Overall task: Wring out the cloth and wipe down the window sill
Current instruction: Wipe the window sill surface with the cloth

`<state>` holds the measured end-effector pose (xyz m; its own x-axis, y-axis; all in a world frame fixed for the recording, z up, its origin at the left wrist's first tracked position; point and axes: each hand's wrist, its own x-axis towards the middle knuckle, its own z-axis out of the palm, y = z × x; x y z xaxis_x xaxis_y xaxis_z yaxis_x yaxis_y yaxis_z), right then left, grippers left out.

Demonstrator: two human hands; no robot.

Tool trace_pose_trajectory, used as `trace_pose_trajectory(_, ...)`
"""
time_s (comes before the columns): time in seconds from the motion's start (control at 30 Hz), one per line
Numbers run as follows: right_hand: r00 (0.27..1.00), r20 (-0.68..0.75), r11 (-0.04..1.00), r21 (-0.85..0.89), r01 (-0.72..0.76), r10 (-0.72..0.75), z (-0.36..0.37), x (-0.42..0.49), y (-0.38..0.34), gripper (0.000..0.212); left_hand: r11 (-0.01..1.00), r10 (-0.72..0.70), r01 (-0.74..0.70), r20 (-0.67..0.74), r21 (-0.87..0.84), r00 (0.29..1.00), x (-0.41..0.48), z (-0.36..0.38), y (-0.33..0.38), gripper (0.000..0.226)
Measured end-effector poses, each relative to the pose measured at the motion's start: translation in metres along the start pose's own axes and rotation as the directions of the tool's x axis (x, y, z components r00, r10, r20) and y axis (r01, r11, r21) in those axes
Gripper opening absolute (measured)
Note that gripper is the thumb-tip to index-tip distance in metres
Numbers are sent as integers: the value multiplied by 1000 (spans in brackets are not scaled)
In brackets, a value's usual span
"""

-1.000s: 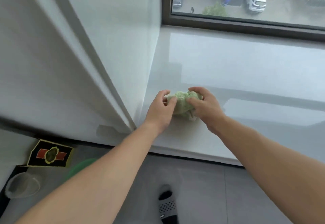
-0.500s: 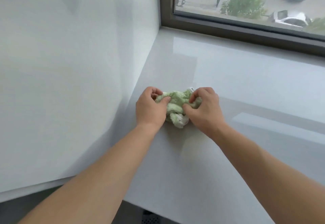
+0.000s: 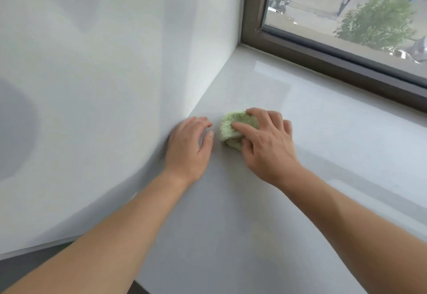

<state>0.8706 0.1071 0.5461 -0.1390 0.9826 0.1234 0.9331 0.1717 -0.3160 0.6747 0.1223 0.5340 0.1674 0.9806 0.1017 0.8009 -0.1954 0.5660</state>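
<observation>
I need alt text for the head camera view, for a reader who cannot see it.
A right hand presses a bunched green cloth onto a pale window sill. The left hand rests empty beside it, near the white wall.

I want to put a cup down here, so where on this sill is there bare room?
The window sill is bare to the right of the right hand, up to the window frame, and bare in front, between the forearms. It is crowded only by the wall, where the left hand and green cloth sit.
</observation>
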Motion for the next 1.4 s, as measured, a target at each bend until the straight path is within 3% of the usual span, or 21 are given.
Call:
trace_pose_trajectory(0.1,980,66,983,-5,186,-185,7,10,4,47,979,78,-103,148,173,986,-14,8,-7,61)
trace_pose_trajectory(0.2,927,154,939,23,344,-343,17,17,15,48,944,53,-110,185,310,981,-17,12,-5,68)
trace_pose_trajectory(0.27,945,159,957,2,289,-286,19,55,38,46,930,35,-101,189,354,981,-15,12,-4,70)
trace_pose_trajectory(0.37,989,149,998,-67,16,-6,14,133,74,46,921,31,-103,194,376,981,-15,12,-4,70)
trace_pose_trajectory(0.47,989,83,983,-150,-106,119,17,162,73,48,915,29,-107,201,390,979,-14,13,-5,70)
trace_pose_trajectory(0.53,993,108,994,-106,-25,37,21,142,53,50,913,31,-109,201,393,979,-15,13,-5,70)
trace_pose_trajectory(0.6,968,167,976,-74,204,-190,20,113,42,51,913,26,-105,202,394,979,-16,12,-4,70)
trace_pose_trajectory(0.67,934,197,950,-41,311,-297,13,117,56,53,911,19,-100,201,401,979,-15,11,-3,70)
trace_pose_trajectory(0.7,951,176,964,-37,263,-252,12,133,65,54,911,20,-99,196,401,980,-16,11,-4,70)
trace_pose_trajectory(0.77,994,108,999,-27,33,-30,14,165,76,57,913,17,-96,196,396,980,-16,12,-4,69)
trace_pose_trajectory(0.83,989,63,991,7,-136,136,19,178,64,59,916,18,-95,197,390,980,-16,13,-5,69)
trace_pose_trajectory(0.9,995,76,997,9,-72,71,30,161,37,59,917,23,-98,195,386,981,-17,13,-5,69)
trace_pose_trajectory(1.03,935,209,955,-13,297,-288,23,113,38,59,922,19,-90,189,378,982,-17,12,-4,70)
trace_pose_trajectory(1.1,935,223,958,-23,286,-274,17,127,63,60,922,24,-92,182,377,983,-17,12,-5,70)
trace_pose_trajectory(1.23,985,172,997,-80,-2,16,19,139,69,57,927,28,-89,171,365,985,-18,14,-5,70)
trace_pose_trajectory(1.4,944,235,966,-55,251,-232,21,54,36,57,959,51,-75,94,274,994,-19,13,-5,63)
